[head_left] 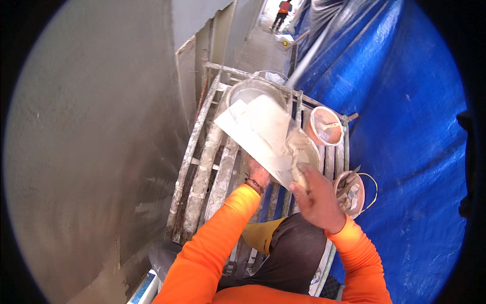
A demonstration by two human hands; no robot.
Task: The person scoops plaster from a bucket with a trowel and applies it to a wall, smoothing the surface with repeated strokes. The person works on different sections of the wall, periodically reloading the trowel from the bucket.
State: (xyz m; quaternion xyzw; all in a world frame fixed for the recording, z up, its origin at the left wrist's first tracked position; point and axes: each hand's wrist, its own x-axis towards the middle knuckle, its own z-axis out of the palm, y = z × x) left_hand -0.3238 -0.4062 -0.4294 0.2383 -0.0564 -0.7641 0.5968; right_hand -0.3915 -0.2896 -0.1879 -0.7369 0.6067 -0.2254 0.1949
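My left hand (258, 175) is closed under a pale, flat plasterer's hawk (233, 119), gripping it from below; its fingers are partly hidden by the board. A mound of wet, off-white plaster (268, 121) lies on the hawk. My right hand (321, 197) is wrapped round the handle of a plaster-smeared trowel (295, 157) at the board's right edge. The trowel's blade is blurred and hard to make out. Behind the hawk, partly covered by it, stands a round grey basin (235, 93).
I am on a slatted, plaster-stained scaffold platform (202, 172). An orange bucket (326, 126) and a tool-filled bucket (349, 192) stand at its right. A grey rendered wall (101, 126) rises left, a blue tarp (405, 152) hangs right. Below, a person (282, 12) is in the passage.
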